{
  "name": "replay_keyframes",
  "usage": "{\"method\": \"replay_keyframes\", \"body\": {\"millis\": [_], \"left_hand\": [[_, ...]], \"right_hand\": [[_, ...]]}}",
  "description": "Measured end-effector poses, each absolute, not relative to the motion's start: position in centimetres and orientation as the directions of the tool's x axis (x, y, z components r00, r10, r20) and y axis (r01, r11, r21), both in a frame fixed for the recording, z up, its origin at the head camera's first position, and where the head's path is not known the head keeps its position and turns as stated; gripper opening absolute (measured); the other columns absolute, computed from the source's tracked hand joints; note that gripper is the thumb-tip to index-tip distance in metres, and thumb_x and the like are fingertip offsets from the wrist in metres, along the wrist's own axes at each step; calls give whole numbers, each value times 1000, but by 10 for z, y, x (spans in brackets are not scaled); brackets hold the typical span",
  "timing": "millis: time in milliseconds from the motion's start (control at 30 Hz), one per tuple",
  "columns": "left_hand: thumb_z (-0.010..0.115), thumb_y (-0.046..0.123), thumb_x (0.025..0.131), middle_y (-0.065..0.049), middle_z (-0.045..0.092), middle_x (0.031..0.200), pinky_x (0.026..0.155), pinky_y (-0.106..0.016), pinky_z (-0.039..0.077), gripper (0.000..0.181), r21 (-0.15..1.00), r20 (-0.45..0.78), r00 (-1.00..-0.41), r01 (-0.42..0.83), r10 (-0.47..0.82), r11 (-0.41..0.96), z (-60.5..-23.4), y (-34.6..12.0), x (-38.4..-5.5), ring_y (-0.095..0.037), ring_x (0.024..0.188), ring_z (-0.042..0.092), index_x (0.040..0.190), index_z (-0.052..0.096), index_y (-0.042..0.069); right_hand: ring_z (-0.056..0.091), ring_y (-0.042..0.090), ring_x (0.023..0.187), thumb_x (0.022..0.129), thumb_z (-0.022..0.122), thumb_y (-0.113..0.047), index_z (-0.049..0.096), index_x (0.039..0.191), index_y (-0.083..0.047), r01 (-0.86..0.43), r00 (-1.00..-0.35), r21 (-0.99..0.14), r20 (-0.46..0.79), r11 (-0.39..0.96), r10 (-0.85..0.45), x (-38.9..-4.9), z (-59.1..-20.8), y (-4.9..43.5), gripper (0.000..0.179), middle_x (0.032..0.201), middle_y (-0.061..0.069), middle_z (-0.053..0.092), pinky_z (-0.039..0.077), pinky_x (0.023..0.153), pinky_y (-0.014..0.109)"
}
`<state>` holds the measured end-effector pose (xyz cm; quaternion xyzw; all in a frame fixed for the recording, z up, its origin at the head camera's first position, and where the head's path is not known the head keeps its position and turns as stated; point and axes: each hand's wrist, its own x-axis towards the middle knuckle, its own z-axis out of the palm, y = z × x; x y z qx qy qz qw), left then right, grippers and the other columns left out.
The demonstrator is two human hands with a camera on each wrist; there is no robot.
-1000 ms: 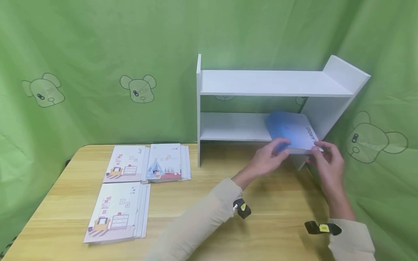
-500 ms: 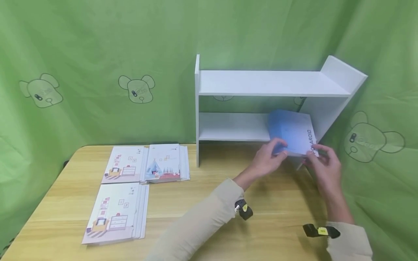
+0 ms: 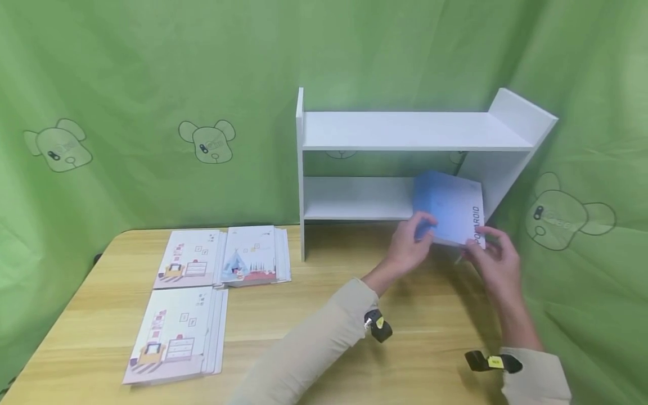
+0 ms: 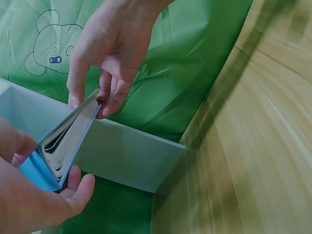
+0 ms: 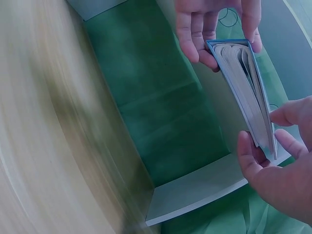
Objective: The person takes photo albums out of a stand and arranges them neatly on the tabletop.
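Note:
A thick photo album (image 3: 455,205) with a blue spine and a white cover lettered POLAROID lies flat at the right end of the lower shelf (image 3: 359,198), its near edge sticking out past the shelf front. My left hand (image 3: 409,246) grips the spine side, thumb and fingers on opposite covers. At the near right corner, my right hand (image 3: 497,263) pinches the opening edge of the covers. In the left wrist view the album (image 4: 78,131) shows its fanned page ends between the two covers. The right wrist view has the same pages between both hands.
The white two-tier rack (image 3: 415,128) stands at the back of the wooden table (image 3: 314,337), its slanted side panel (image 3: 498,174) just right of the album. Three small stacks of illustrated white booklets (image 3: 169,332) lie on the left. A green curtain (image 3: 126,67) hangs behind.
The album has turned slightly, its near right corner swinging toward me and left, with both hands still on it. The whole head view has shifted a little.

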<state>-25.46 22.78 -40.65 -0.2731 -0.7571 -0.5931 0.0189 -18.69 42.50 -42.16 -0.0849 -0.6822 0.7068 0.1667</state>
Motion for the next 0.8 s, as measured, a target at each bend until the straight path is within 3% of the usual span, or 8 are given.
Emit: {"method": "replay_keyframes", "body": {"millis": [333, 700, 800], "left_hand": [[61, 4, 94, 1, 62, 135, 116, -27, 36, 34, 876, 382, -824, 467, 417, 121, -410, 218, -256, -9, 134, 50, 127, 62, 12], [63, 7, 93, 6, 61, 136, 116, -30, 38, 39, 875, 365, -825, 462, 430, 144, -418, 208, -253, -8, 133, 49, 130, 60, 17], [64, 7, 92, 5, 61, 138, 116, -31, 37, 39, 876, 368, -826, 462, 427, 138, -420, 204, -253, -8, 134, 49, 130, 60, 17]], "right_hand": [[68, 12, 99, 95, 71, -3, 49, 143, -9, -184, -936, -982, 159, -51, 314, -185, -425, 420, 53, 125, 3, 54, 57, 90, 25], [63, 13, 103, 98, 64, 1, 47, 148, -12, -162, -941, -987, 157, 8, 299, -189, -425, 419, 54, 130, 1, 51, 58, 87, 20], [62, 12, 105, 98, 64, 1, 47, 149, -13, -153, -942, -987, 158, 39, 296, -190, -425, 417, 55, 141, 13, 48, 58, 87, 19]]}}
